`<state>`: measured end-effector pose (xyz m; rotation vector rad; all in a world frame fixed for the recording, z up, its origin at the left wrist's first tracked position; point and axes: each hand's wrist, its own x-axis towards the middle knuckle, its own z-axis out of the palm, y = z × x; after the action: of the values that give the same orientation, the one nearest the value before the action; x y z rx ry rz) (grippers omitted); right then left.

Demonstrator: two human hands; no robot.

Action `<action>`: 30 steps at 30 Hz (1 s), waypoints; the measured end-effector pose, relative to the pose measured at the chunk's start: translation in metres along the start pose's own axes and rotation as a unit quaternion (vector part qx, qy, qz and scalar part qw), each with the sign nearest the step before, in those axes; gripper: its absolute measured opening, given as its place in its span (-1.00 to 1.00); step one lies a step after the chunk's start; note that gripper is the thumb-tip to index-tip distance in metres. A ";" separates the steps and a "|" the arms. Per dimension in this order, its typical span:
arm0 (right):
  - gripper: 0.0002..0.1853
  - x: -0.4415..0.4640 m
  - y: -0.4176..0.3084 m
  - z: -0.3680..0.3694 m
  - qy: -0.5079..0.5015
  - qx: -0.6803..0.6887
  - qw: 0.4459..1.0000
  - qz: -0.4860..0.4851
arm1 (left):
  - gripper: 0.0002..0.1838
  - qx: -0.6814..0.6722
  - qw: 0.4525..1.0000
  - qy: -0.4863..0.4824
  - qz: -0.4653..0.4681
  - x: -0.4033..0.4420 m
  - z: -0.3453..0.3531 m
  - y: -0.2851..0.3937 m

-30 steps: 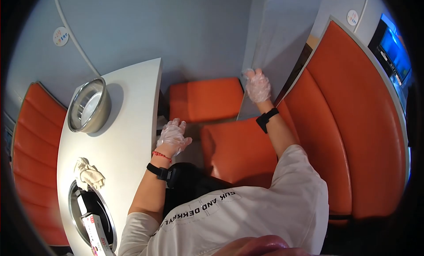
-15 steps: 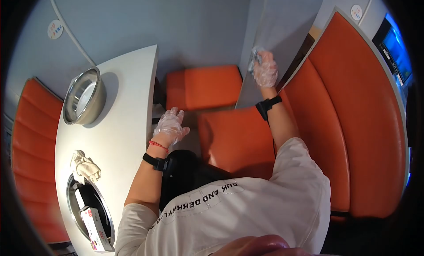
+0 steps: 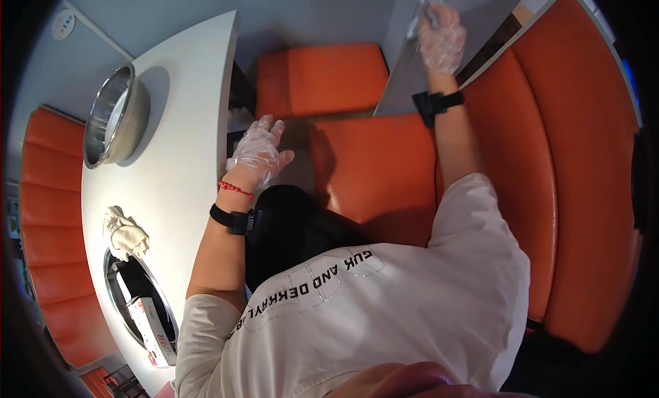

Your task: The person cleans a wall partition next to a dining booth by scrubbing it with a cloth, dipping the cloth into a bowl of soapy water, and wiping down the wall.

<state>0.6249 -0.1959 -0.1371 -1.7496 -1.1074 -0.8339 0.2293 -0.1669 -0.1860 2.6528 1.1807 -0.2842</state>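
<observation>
A small grey thing [image 3: 414,28], too blurred to name, shows at the gloved right hand [image 3: 441,39], by a grey pillar [image 3: 480,24] well beyond the right edge of the worktop [image 3: 184,151]. That hand's fingers are bent; whether they grip the thing, one cannot tell. The left hand [image 3: 258,151], also gloved, has its fingers spread apart beside that edge. An orange seat [image 3: 377,171] lies between the forearms. A metal bowl [image 3: 137,116] sits by the worktop's left edge; nearer, a cream cloth [image 3: 127,238] lies beside a box [image 3: 152,333].
</observation>
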 end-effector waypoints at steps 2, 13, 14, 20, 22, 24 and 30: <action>-0.73 -0.055 0.017 0.019 -0.060 0.027 0.998 0.023 | -0.24 0.007 1.000 0.013 0.017 0.002 0.003 -0.001; -0.69 -0.051 -0.005 -0.013 -0.068 0.081 0.988 0.117 | -0.25 0.025 0.999 0.014 0.033 0.006 0.008 -0.004; -0.69 -0.038 -0.008 -0.015 -0.042 0.081 0.991 0.099 | -0.25 0.020 0.999 0.008 0.027 0.006 0.006 -0.002; -0.71 -0.081 -0.002 0.020 -0.030 0.047 0.974 0.221 | -0.25 0.017 1.000 -0.009 0.003 0.004 -0.003 0.003; -0.69 -0.118 0.017 0.043 -0.062 0.054 0.977 0.199 | -0.25 0.026 1.000 -0.001 0.005 0.005 -0.001 0.003; -0.67 -0.151 0.033 0.049 -0.108 0.058 0.971 0.205 | -0.28 0.033 0.998 0.051 0.013 0.002 -0.001 0.004; -0.60 -0.085 0.001 0.015 -0.027 0.103 0.960 0.259 | -0.38 0.043 0.964 0.264 0.006 0.007 -0.007 -0.003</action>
<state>0.5953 -0.2108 -0.2165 -1.7733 -0.6848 -0.3369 0.2325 -0.1577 -0.1816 2.9060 1.3116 0.4142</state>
